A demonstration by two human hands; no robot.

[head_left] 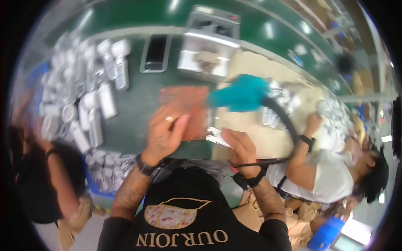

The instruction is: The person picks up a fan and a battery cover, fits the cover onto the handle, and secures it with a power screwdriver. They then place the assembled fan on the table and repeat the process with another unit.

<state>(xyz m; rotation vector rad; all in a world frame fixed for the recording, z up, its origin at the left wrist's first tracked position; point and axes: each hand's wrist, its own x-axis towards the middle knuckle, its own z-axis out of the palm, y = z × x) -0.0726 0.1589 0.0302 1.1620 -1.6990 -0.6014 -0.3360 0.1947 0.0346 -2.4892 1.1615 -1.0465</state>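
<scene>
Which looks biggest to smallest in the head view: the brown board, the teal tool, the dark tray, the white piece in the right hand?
1. Brown board
2. Teal tool, close to the board, so unsure
3. Dark tray, farther away, so unsure
4. White piece

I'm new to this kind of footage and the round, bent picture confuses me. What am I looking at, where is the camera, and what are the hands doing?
The camera sits on a person's head and looks down; its fisheye lens bends the edges. There is only this one view. The forearms rising from below are the wearer's own. The left hand lies flat on a reddish-brown pad on the green table. The right hand pinches a small white part. A blurred teal tool with a black hose hangs in front. White parts are heaped at left. Other people work on both sides.
</scene>
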